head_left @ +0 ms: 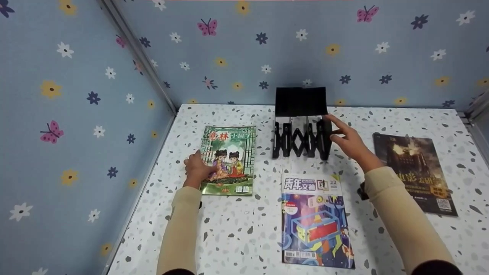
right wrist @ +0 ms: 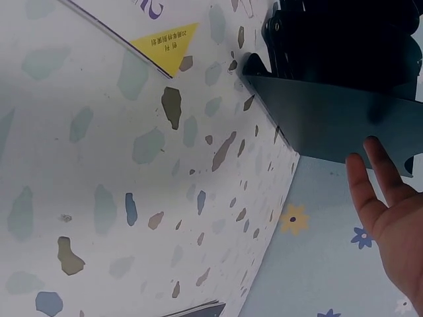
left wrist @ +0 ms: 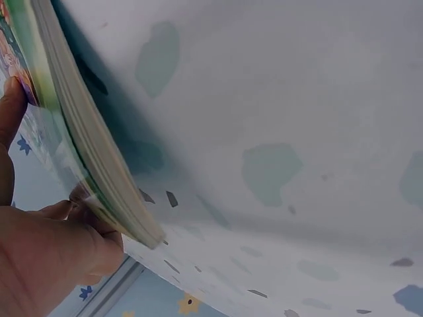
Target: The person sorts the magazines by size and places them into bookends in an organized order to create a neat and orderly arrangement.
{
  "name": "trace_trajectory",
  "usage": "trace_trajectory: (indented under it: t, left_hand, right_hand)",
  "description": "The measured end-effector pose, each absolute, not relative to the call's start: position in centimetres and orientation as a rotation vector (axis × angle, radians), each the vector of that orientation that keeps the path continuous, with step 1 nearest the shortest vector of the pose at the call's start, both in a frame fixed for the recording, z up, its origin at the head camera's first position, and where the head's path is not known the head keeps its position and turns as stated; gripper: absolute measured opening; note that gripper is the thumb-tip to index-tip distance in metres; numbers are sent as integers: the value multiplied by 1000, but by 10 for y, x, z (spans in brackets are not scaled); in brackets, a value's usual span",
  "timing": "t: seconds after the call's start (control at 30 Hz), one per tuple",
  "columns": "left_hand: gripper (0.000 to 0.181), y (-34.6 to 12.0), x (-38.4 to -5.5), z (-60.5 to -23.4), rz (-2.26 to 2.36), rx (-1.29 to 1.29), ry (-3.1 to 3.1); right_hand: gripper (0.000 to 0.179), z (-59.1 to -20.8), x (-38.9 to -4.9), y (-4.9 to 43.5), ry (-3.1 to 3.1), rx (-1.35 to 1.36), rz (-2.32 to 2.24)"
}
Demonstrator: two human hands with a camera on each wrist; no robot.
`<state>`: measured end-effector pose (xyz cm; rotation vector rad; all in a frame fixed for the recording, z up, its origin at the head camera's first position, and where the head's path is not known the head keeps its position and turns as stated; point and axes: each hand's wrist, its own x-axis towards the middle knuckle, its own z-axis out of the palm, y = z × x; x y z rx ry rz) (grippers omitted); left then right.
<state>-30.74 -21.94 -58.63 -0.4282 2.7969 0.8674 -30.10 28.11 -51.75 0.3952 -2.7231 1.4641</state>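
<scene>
My left hand (head_left: 195, 170) holds the left edge of a green magazine (head_left: 237, 149) with two cartoon figures on its cover. The left wrist view shows the thumb on the cover and the other fingers at the edge, with the magazine's page block (left wrist: 99, 152) tilted over the table. At the back stands a black expandable book rack (head_left: 300, 101) with criss-cross scissor bars and a raised panel. Beside its right end is my right hand (head_left: 349, 143). In the right wrist view, its extended fingers (right wrist: 360, 178) meet the rack's flat end plate (right wrist: 330, 125).
A colourful magazine (head_left: 317, 229) lies in front of the rack, and a dark magazine (head_left: 416, 172) lies at the right, partly behind my right forearm. The speckled white table (head_left: 237, 229) meets flowered blue walls (head_left: 244, 49) at the back and left.
</scene>
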Motion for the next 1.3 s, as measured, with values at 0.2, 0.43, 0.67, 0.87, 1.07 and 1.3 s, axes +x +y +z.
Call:
trace_trajectory:
  t: [0.2, 0.43, 0.67, 0.87, 1.07, 1.3]
  left_hand:
    - [103, -220, -305, -588, 886, -414, 2813]
    - [105, -218, -309, -582, 899, -392, 2799]
    - [111, -220, -311, -577, 904, -355, 2808]
    - [116, -224, -309, -577, 1058, -349, 2732]
    - [114, -226, -310, -575, 1214, -365, 2672]
    - [106, -228, -309, -571, 1245, -378, 2692]
  right_hand:
    - [64, -517, -300, 280, -2725, 406, 1453]
    - [63, -517, -301, 283, -2700, 446, 1449]
    - [62, -518, -301, 284, -2715, 437, 1420]
    - [63, -520, -303, 281, -2707, 441, 1442]
    - [62, -518, -303, 279, -2711, 424, 1415]
    - [60, -496, -291, 272, -2711, 446, 1450]
